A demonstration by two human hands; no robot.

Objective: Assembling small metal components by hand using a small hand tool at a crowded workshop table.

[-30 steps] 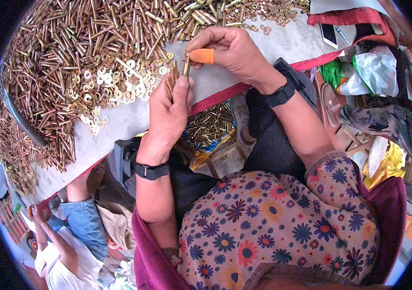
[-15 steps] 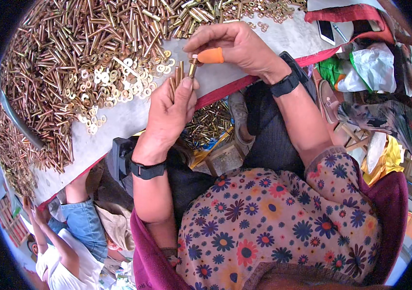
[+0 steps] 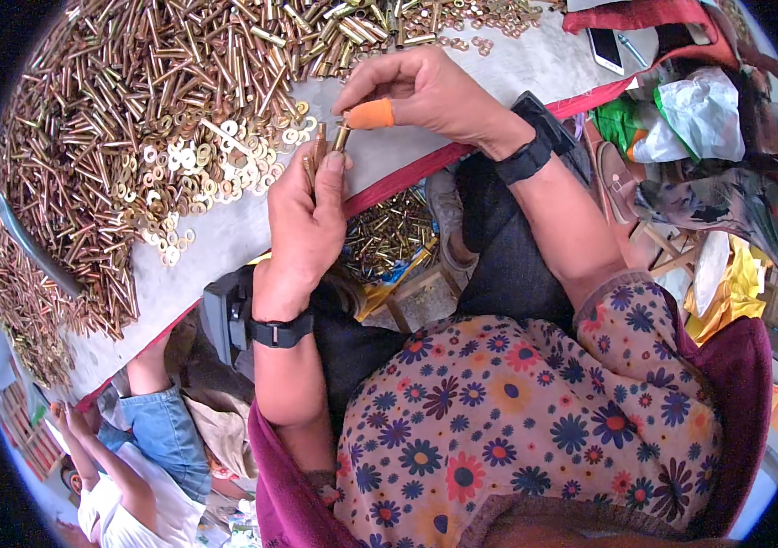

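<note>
Short gold-coloured metal tube (image 3: 342, 139): sits upright with a slight tilt, just above the front edge of the surface, between both grips.
Left grip (image 3: 305, 219): clenches the tube at the thumb, together with slim copper-coloured metal rods (image 3: 320, 146) just beside it.
Right grip (image 3: 439, 100): reaches over from the right, bent-fingered, at the tube's top; cannot tell whether closed on anything there.
Orange finger cover (image 3: 371, 114): sheathes one digit of the right grip, at the tube's upper end.
Flat pale-gold metal washers (image 3: 197, 169): lie strewn beyond the left grip, to its left.
Large heap of gold and copper-coloured metal rods (image 3: 115, 137): spreads across the far and left parts of the surface.
Pale grey, red-edged surface (image 3: 215, 251): carries heap, washers and, far right, a white-framed phone (image 3: 604, 50).
Co-worker in white top and blue denim (image 3: 168, 434): sits at lower left.
</note>
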